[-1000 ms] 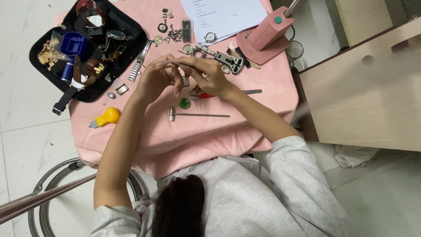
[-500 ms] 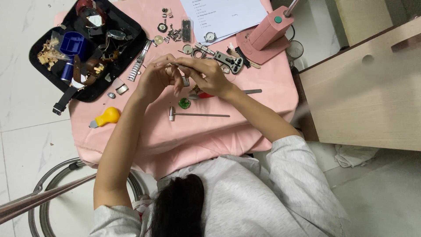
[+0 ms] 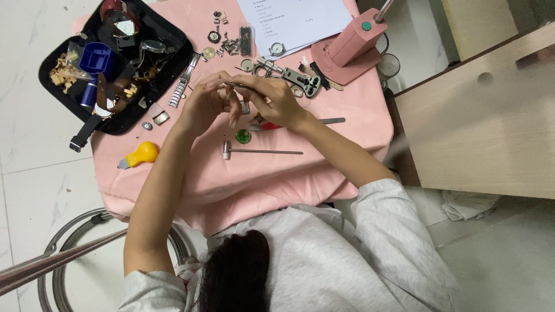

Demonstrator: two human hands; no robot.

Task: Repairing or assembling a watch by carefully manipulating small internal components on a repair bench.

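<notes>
Both hands meet over the middle of a pink cloth-covered table (image 3: 191, 185). My left hand (image 3: 203, 106) is curled, pinching a small metal part that its fingers mostly hide. My right hand (image 3: 276, 99) grips a thin metal tool (image 3: 232, 85) whose tip reaches the left fingers. Just below the hands lie a small green round piece (image 3: 243, 136), a red-handled tool (image 3: 270, 125) and a small metal hammer (image 3: 261, 152).
A black tray (image 3: 167, 43) of watch parts and straps sits far left, with a metal watch bracelet (image 3: 184, 88) beside it. A yellow bulb-shaped tool (image 3: 142, 154) lies near the front left. A pink press (image 3: 354, 45) and a paper sheet (image 3: 295, 20) are far right. A wooden cabinet (image 3: 480, 127) stands right.
The hands stay together in nearly the same spot; only the fingers have shifted slightly around the small part.
</notes>
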